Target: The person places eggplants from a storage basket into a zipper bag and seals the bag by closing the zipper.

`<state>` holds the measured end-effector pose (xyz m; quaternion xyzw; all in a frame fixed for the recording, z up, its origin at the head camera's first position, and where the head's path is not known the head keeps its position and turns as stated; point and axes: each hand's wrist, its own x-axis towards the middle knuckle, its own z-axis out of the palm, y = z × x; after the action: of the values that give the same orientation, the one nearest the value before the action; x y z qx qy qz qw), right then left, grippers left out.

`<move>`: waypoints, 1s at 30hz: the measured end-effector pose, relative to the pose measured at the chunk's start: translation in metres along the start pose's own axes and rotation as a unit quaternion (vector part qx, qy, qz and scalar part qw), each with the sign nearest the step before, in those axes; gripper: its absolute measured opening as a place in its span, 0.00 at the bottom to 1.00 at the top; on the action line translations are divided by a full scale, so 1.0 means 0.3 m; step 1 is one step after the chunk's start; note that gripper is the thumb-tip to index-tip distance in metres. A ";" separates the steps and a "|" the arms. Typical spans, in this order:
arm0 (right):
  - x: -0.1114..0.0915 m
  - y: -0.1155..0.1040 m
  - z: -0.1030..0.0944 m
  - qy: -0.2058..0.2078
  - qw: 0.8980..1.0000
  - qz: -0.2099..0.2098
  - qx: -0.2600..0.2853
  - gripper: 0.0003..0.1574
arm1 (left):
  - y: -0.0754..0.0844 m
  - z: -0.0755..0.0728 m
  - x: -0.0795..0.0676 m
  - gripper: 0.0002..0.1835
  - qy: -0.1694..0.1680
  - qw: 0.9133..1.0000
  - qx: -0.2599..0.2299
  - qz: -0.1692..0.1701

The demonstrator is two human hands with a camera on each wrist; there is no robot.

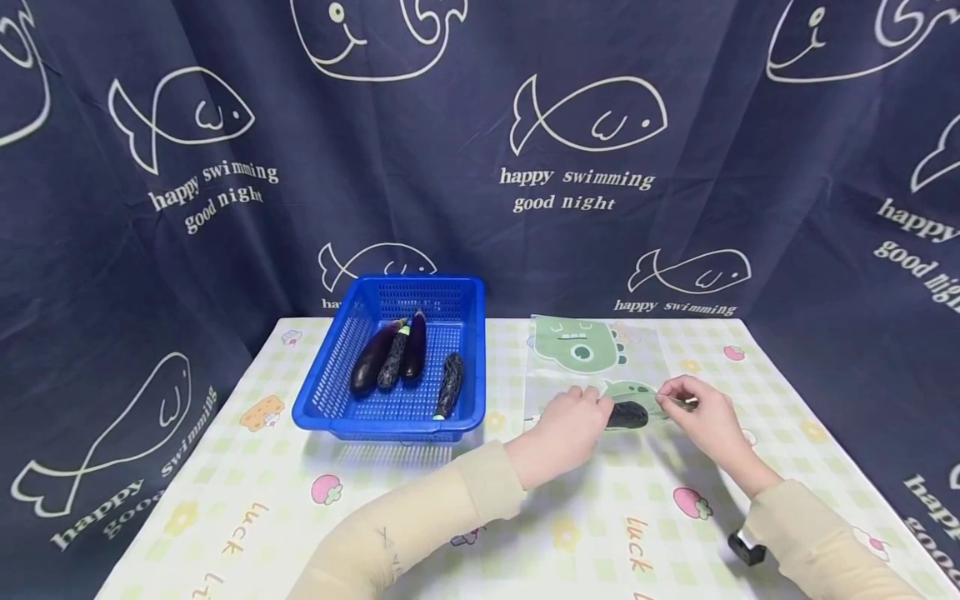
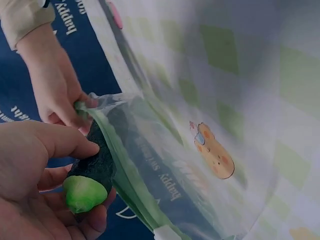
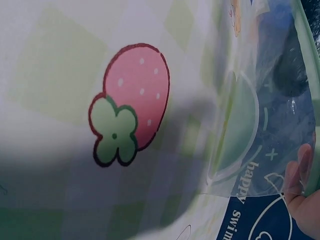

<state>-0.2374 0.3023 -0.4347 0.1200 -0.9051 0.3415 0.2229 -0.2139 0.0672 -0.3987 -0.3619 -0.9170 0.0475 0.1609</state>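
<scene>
My left hand [image 1: 573, 429] grips a dark, wrinkled cucumber [image 2: 97, 157] near its bright green end. The cucumber lies at the zip mouth of a clear bag [image 2: 165, 150] with a green edge and a white slider. Through the plastic, the cucumber's dark far end [image 3: 292, 62] shows in the right wrist view. My right hand [image 1: 701, 412] pinches the bag's edge at the other end of the mouth, thumb against fingers. Green cartoon print [image 1: 633, 388] on the bag shows behind the cucumber in the head view.
At the left stands a blue basket [image 1: 468, 412] holding two eggplants [image 1: 372, 362] and two more dark cucumbers [image 1: 450, 383]. Another green cartoon print [image 1: 573, 346] on clear plastic lies flat behind my hands. A checked cloth [image 1: 420, 517] covers the table, with a navy curtain [image 1: 450, 167] behind.
</scene>
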 end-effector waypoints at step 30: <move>0.009 -0.019 0.033 0.001 1.000 -0.014 0.010 0.06 | 0.106 0.137 0.035 0.06 0.026 0.996 0.086 -0.001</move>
<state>-0.2408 0.2912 -0.4368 0.1347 -0.8997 0.3474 0.2276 -0.2140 0.0988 -0.4411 -0.3473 -0.9053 0.1166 0.2150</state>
